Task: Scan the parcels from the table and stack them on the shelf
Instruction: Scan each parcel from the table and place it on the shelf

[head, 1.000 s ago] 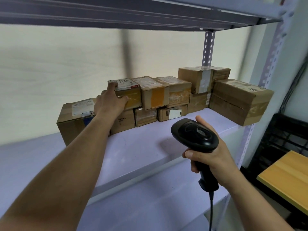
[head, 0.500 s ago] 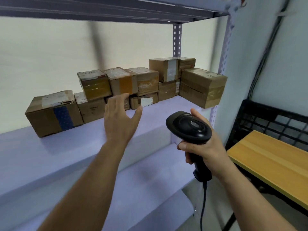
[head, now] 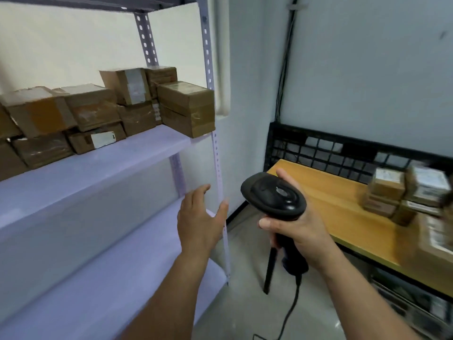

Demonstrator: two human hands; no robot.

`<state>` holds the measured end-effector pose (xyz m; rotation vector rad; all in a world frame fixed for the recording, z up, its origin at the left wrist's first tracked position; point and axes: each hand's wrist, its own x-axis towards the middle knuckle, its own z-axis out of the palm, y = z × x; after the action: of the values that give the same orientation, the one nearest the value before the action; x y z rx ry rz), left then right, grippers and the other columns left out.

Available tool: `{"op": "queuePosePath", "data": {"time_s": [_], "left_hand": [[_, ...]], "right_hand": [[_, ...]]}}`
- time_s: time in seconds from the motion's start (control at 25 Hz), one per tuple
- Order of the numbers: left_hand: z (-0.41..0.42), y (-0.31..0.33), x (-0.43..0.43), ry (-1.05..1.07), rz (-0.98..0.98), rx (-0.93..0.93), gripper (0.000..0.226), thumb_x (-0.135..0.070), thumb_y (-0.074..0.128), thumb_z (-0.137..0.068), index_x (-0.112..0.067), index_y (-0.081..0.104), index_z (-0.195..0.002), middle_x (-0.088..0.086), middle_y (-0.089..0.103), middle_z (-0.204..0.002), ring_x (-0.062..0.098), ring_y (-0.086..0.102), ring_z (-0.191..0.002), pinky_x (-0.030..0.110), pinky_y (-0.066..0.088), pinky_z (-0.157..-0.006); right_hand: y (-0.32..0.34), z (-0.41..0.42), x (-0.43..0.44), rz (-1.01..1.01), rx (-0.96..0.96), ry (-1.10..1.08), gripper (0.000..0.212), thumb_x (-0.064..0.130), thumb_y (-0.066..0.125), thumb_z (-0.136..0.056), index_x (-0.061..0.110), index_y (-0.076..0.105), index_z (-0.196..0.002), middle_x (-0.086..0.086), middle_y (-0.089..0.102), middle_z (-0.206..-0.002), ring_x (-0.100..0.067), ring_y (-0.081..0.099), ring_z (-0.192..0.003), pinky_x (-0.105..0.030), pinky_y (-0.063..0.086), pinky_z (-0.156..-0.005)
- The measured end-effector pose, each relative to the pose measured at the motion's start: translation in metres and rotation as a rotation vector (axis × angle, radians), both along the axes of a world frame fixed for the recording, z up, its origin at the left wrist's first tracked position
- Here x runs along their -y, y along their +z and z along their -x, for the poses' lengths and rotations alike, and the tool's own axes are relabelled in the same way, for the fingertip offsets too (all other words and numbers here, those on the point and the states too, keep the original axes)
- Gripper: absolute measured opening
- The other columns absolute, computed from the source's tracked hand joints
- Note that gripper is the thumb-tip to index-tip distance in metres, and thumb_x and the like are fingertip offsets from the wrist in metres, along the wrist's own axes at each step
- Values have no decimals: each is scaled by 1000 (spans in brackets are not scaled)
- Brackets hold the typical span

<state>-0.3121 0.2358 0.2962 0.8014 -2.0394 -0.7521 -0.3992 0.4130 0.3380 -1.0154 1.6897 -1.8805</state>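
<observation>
Starting w/ the biggest: the shelf (head: 122, 158) carries brown stacked parcels (head: 90, 109) in two tiers, pushed to the back and right end of the middle board. To the right stands the wooden counter (head: 338, 200) w/ a black mesh panel (head: 318, 153) behind it. More waiting parcels (head: 387, 190) sit in a small pile on the counter's far right.

Progress, as a judgement: a good share looks scanned and shelved, but several boxes are left on the counter, so the job is approx. mid-way or a bit past. Likely next is picking one off the counter.

Left grip (head: 198, 222) has its fingers spread apart and holds nothing. It is in the air in front of the shelf's front upright, near the scanner (head: 274, 195) but not touching it. Right grip (head: 299, 231) is clamped round the scanner's handle, and the cable (head: 289, 312) drops to the floor.

Hard to tell: the counter pile is blurred and cut off at the right edge, so no count and no readable labels. The shelf's left end is out of frame, so more boxes may sit there. The scanner's trigger is hidden under the fingers.
</observation>
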Motion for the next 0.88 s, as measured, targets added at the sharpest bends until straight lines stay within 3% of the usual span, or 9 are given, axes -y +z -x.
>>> {"op": "queuePosePath", "data": {"time_s": [0.08, 0.24, 0.36, 0.72, 0.88], "left_hand": [[21, -3, -25, -47, 13, 15, 52, -40, 68, -84, -22, 52, -131, -1, 54, -127, 18, 49, -118, 42, 43, -98], [63, -4, -73, -171, 43, 44, 52, -41, 68, -84, -22, 52, -130, -1, 54, -126, 18, 50, -116, 42, 45, -94], [92, -5, -103, -253, 36, 57, 52, -41, 67, -84, -21, 52, -129, 0, 53, -126, 18, 49, -117, 44, 44, -96], [196, -22, -195, -534, 42, 111, 53, -46, 60, -88, -23, 47, -134, -3, 51, -127, 14, 47, -116, 39, 44, -98], [259, -26, -235, -663, 15, 150, 52, -46, 55, -92, -24, 45, -137, -3, 50, -129, 14, 47, -115, 38, 45, -97]], "right_hand": [[-6, 13, -26, -4, -1, -50, 100, 8, 83, -61, 52, 34, -135, -8, 70, -83, -25, 57, -47, -31, 46, -41], [-13, 37, -79, -34, -58, -182, 103, 23, 89, -58, 54, 32, -139, -11, 68, -114, -19, 63, -65, -31, 51, -58], [-13, 50, -111, -32, -16, -231, 102, 11, 82, -62, 45, 30, -143, -9, 70, -107, -24, 61, -52, -33, 52, -46], [-27, 109, -208, -85, -47, -464, 101, 11, 83, -65, 42, 31, -146, -11, 61, -125, -23, 63, -53, -33, 54, -47], [-33, 156, -250, -99, -22, -597, 99, 16, 85, -63, 48, 33, -141, -13, 64, -112, -18, 65, -56, -31, 55, -52]]}}
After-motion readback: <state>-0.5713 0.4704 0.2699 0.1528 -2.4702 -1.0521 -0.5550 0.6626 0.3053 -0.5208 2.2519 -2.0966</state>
